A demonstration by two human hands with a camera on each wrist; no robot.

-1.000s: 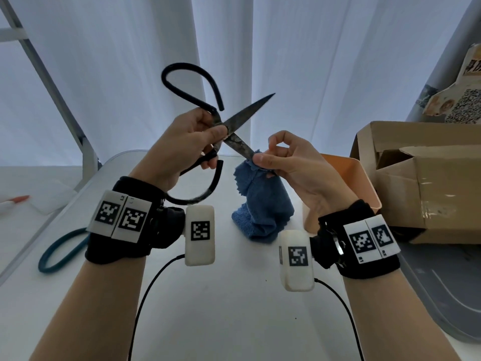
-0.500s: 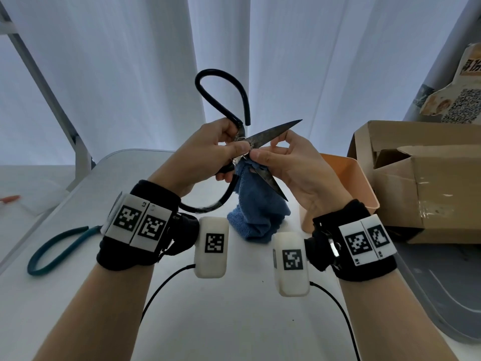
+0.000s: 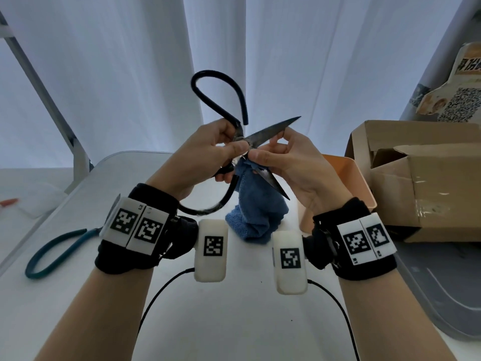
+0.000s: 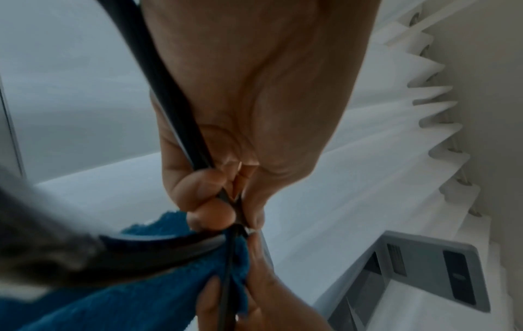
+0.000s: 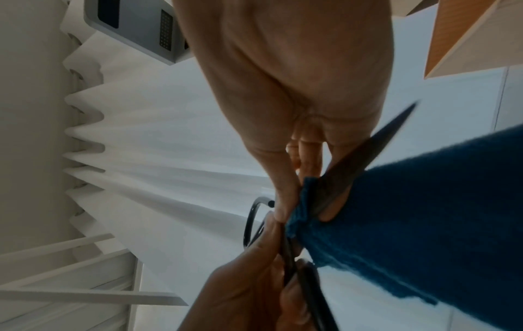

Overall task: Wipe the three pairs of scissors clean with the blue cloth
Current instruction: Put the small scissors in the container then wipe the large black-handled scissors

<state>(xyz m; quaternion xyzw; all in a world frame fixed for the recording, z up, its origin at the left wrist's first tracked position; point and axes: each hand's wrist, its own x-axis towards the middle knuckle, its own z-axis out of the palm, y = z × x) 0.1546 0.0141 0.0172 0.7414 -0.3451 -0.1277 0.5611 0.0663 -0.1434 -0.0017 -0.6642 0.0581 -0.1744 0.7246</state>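
The large black-handled steel scissors (image 3: 242, 142), blades spread, are gripped at the pivot by the left hand (image 3: 208, 155) above the table's middle. The blue terry cloth (image 3: 256, 201) is pinched round the lower blade by the right hand (image 3: 291, 162); it is best drawn tipward, fingers kept behind the edge.

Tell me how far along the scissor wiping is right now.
Done: nothing can be confirmed clean. In hand: the left hand grips the black scissors, blades open, while the right hand pinches the blue cloth against the lower blade by the pivot. Left: the upper blade looks untouched, the teal-handled scissors lie on the table, and a third pair is not visible.
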